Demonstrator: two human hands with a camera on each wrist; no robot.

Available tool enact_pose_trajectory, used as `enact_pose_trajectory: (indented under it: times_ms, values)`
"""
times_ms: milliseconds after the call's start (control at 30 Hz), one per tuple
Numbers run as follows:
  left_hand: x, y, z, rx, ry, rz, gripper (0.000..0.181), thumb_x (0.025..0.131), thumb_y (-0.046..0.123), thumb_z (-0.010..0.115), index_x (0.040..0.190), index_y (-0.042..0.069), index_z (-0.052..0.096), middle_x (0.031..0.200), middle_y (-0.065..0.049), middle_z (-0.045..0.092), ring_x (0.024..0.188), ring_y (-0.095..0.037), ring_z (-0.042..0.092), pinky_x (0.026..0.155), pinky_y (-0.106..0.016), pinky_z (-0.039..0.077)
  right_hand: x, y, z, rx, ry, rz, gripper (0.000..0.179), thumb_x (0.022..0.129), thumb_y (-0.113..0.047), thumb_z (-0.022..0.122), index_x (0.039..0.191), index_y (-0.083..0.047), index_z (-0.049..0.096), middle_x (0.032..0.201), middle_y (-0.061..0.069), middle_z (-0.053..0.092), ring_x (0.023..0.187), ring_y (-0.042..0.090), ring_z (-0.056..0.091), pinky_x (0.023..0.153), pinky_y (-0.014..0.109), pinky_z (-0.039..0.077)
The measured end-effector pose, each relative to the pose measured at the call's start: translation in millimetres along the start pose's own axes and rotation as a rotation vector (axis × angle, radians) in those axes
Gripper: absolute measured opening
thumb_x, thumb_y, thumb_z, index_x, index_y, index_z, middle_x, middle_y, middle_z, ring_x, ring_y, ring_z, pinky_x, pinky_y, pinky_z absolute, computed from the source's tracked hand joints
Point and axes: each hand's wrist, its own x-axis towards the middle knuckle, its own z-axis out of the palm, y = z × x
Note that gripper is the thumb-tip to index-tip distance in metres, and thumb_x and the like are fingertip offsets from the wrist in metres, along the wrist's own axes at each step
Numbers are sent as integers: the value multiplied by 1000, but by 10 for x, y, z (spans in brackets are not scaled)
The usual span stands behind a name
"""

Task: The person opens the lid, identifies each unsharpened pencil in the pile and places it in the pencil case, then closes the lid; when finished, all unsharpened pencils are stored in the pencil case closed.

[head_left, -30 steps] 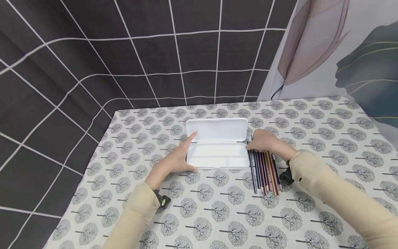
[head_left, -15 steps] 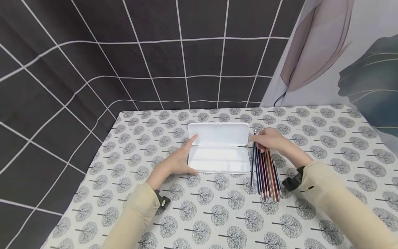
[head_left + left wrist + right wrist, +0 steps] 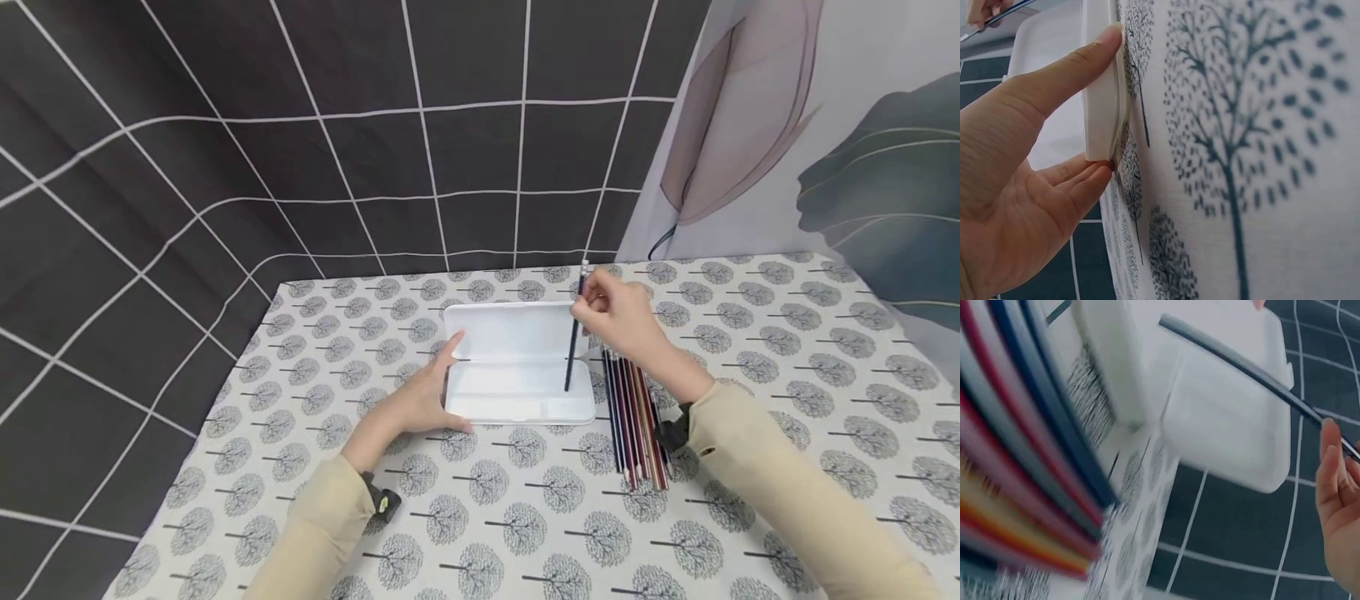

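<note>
An open white pencil case (image 3: 491,379) lies on the table with its lid (image 3: 510,329) raised at the back. My left hand (image 3: 420,404) grips its left end, the thumb on the front wall (image 3: 1100,94) in the left wrist view. Between the thumb and fingertips of my right hand (image 3: 618,315), a dark pencil (image 3: 573,354) is pinched near its white-tipped upper end. It stands steeply tilted, its lower end over the right part of the case. In the right wrist view the pencil (image 3: 1241,365) slants across the white lid (image 3: 1229,419).
Just right of the case lies a bundle of coloured pencils (image 3: 636,417), side by side, under the right forearm. A tree-patterned cloth (image 3: 525,517) covers the table. Behind it hangs a dark gridded curtain (image 3: 480,150), with a leaf-print curtain (image 3: 750,125) at the right.
My right hand has lifted the dark pencil from the left side of the bundle and carried it left over the case, tilting it steeper. The left hand keeps its hold on the case.
</note>
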Motion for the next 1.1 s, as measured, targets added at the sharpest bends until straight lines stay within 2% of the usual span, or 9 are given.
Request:
enact_pose_trajectory:
  times_ms: [100, 200, 333, 400, 633, 800, 900, 1100]
  values:
    - [-9, -9, -11, -15, 21, 16, 142, 51, 44, 89, 148, 31, -14, 139, -14, 43, 125, -32, 45, 108, -48, 32, 40, -79, 38, -8, -48, -86, 9, 78, -1, 59, 84, -3, 52, 65, 4, 62, 54, 13, 58, 47, 19, 50]
    - [-19, -23, -14, -18, 28, 18, 143, 51, 47, 88, 146, 33, -18, 141, -16, 42, 128, -33, 42, 110, -49, 29, 57, -131, 61, -63, -108, -164, 13, 75, -2, 62, 84, -4, 53, 67, 2, 60, 58, 12, 57, 52, 19, 51]
    - [-39, -54, -4, -37, 13, 18, 141, 54, 47, 87, 145, 34, -20, 144, -16, 39, 132, -35, 37, 111, -51, 26, 36, -123, 103, -116, -221, -169, 20, 73, -5, 65, 90, -5, 56, 75, 3, 63, 63, 10, 58, 57, 21, 53]
    - [-47, -66, -1, -44, 4, 20, 139, 56, 47, 86, 145, 35, -20, 144, -16, 38, 132, -34, 36, 111, -52, 25, 17, -95, 126, -140, -280, -153, 20, 75, -7, 65, 93, -6, 57, 78, 2, 64, 64, 9, 58, 57, 20, 52]
    - [-42, -76, -9, -66, -7, 43, 134, 64, 40, 83, 144, 33, -24, 146, -16, 35, 133, -34, 34, 112, -51, 22, -60, 12, 178, -214, -524, -256, 4, 86, -12, 64, 88, -8, 65, 79, -1, 68, 63, 6, 59, 55, 17, 51]
    - [-41, -74, -47, -88, -22, 48, 136, 65, 35, 84, 143, 27, -27, 147, -19, 34, 133, -36, 34, 113, -50, 21, -112, 63, 230, -206, -631, -213, 5, 86, -13, 65, 88, -10, 68, 77, -2, 68, 63, 3, 57, 56, 17, 50]
    - [-55, -67, -70, -100, -50, 53, 134, 67, 29, 83, 144, 23, -26, 147, -22, 32, 133, -39, 32, 112, -51, 21, -136, 78, 259, -208, -665, -195, 7, 85, -14, 66, 89, -9, 69, 76, -2, 68, 62, 3, 56, 55, 18, 49]
    - [-62, -60, -107, -98, -82, 68, 132, 69, 20, 82, 143, 20, -28, 147, -23, 30, 133, -34, 35, 114, -45, 21, -175, 128, 307, -196, -694, -166, 17, 84, -14, 67, 98, -4, 71, 79, -3, 69, 67, 3, 57, 61, 17, 50]
